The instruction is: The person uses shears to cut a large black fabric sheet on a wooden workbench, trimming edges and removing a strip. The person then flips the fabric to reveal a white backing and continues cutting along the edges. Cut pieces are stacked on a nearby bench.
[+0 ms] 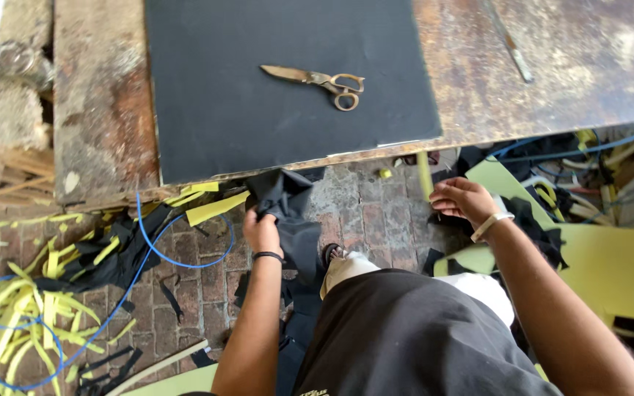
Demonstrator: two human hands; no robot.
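Black fabric: a dark cloth piece (pixel 288 213) is hanging off the front edge of the workbench (pixel 97 110) and trailing toward the brick floor (pixel 361 213), so its weight is pulling it straight down.
Left hand: the left hand (pixel 262 231), a dark band at its wrist, is closing its fingers around a bunched fold of the cloth just below the bench edge, apparently gathering it where it drapes.
Right hand: the right hand (pixel 464 199), a pale bracelet on the wrist, is hovering apart from the cloth with fingers curled loosely; it appears to be holding nothing, though a yellow strip (pixel 424 174) is standing just beside the fingertips and contact cannot be told.
Bench top: a large black sheet (pixel 273 110) is lying flat on the worn wood, with brass-coloured scissors (pixel 321 82) resting shut on it, within reach of either hand.
Floor: yellow foam offcuts (pixel 31 308), black scraps and a blue cord (pixel 163 249) are lying scattered across the bricks, seemingly where cuttings are dropping from the bench.
Right side: a bigger yellow sheet (pixel 610 264) is lying beneath tangled blue cables.
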